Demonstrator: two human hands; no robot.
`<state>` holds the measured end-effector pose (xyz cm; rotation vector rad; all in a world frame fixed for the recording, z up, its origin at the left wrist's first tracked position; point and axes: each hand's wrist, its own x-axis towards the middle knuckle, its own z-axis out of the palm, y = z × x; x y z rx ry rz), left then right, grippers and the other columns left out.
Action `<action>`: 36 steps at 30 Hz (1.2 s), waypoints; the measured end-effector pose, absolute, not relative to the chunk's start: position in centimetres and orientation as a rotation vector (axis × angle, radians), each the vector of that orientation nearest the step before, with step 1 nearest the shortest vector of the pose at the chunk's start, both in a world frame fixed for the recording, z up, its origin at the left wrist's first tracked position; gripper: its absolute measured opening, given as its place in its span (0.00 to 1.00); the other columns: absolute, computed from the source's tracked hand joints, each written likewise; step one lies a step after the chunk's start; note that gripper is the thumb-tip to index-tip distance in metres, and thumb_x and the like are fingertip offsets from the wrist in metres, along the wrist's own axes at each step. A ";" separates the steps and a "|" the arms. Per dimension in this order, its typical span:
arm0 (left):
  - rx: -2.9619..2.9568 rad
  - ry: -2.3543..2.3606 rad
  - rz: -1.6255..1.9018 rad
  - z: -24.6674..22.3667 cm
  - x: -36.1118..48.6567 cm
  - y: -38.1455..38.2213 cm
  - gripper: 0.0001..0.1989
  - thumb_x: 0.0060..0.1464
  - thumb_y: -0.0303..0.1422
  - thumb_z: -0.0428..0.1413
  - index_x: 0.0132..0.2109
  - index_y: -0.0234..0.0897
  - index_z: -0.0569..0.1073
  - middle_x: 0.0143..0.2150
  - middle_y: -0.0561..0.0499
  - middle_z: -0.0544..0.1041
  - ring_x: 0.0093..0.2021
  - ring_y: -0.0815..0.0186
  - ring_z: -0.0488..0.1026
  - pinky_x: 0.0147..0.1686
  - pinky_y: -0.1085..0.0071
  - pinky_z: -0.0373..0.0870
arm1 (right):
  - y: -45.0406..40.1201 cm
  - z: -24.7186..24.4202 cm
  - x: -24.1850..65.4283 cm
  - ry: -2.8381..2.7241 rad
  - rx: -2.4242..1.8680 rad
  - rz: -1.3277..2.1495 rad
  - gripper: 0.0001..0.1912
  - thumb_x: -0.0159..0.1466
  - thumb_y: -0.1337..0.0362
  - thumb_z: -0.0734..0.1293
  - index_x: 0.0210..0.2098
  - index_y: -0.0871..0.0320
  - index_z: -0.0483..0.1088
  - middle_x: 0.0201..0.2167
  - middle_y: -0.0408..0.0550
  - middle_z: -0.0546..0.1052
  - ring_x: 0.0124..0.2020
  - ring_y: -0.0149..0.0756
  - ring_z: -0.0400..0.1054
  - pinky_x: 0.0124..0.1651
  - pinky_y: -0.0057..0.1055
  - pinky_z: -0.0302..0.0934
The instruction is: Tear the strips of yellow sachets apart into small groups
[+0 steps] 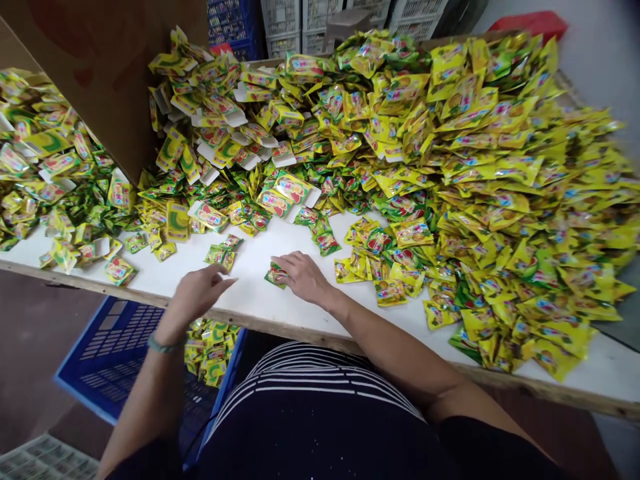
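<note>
My left hand (200, 291) is over the front part of the white table, its thumb and fingers apart and nothing between them. Just beyond its fingertips lie a few small green and yellow packets (223, 253). My right hand (305, 275) rests at the middle of the table with its fingers on a green packet (276, 274); the packet's right side is hidden under them. Open-ended small yellow boxes (209, 216) lie behind my left hand. To the right of my right hand, loose yellow packets (391, 292) spread from a large pile.
A big heap of yellow packets (500, 200) covers the right side. A cardboard panel (115, 80) stands at the back left. Below the table edge, a blue crate (115, 353) holds packets and boxes. More crates (283, 27) are stacked behind.
</note>
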<state>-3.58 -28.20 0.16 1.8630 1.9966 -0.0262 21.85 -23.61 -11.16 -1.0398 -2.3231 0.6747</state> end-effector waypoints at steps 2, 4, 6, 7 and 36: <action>1.899 1.954 0.098 -1.8 0.3 -26.2 0.15 0.58 0.45 0.55 0.44 0.39 0.76 0.31 0.49 0.80 0.32 0.60 0.75 0.31 0.69 0.60 | -23.4 -11.3 22.3 -2.277 -1.138 0.724 0.24 0.64 0.70 0.69 0.59 0.61 0.70 0.48 0.58 0.79 0.49 0.46 0.70 0.55 0.44 0.65; 1.894 1.837 0.237 -3.5 3.7 -24.1 0.13 0.56 0.42 0.59 0.41 0.38 0.77 0.31 0.49 0.80 0.32 0.61 0.74 0.32 0.69 0.60 | -22.9 -11.3 23.3 -2.160 -1.222 0.802 0.20 0.62 0.74 0.68 0.54 0.59 0.73 0.45 0.55 0.80 0.47 0.45 0.71 0.52 0.42 0.65; 1.808 1.631 0.390 -4.9 6.1 -22.6 0.13 0.52 0.43 0.63 0.36 0.37 0.77 0.29 0.50 0.78 0.30 0.64 0.72 0.31 0.69 0.60 | -22.4 -11.3 24.6 -1.982 -1.266 0.957 0.13 0.61 0.72 0.69 0.45 0.58 0.76 0.41 0.51 0.80 0.42 0.43 0.72 0.48 0.39 0.66; 1.722 1.521 0.475 -5.5 6.9 -22.1 0.15 0.50 0.44 0.64 0.34 0.36 0.76 0.27 0.51 0.76 0.28 0.66 0.69 0.30 0.70 0.59 | -22.1 -11.2 25.2 -1.862 -1.272 1.075 0.10 0.60 0.70 0.69 0.42 0.57 0.76 0.37 0.49 0.80 0.39 0.41 0.73 0.45 0.38 0.66; 1.359 2.280 0.210 -4.4 -4.5 -24.1 0.21 0.38 0.49 0.67 0.26 0.40 0.67 0.21 0.55 0.67 0.26 0.64 0.64 0.27 0.68 0.53 | -21.5 -10.6 27.4 -1.797 -1.684 0.676 0.13 0.62 0.61 0.66 0.43 0.58 0.77 0.33 0.53 0.80 0.35 0.47 0.71 0.41 0.41 0.64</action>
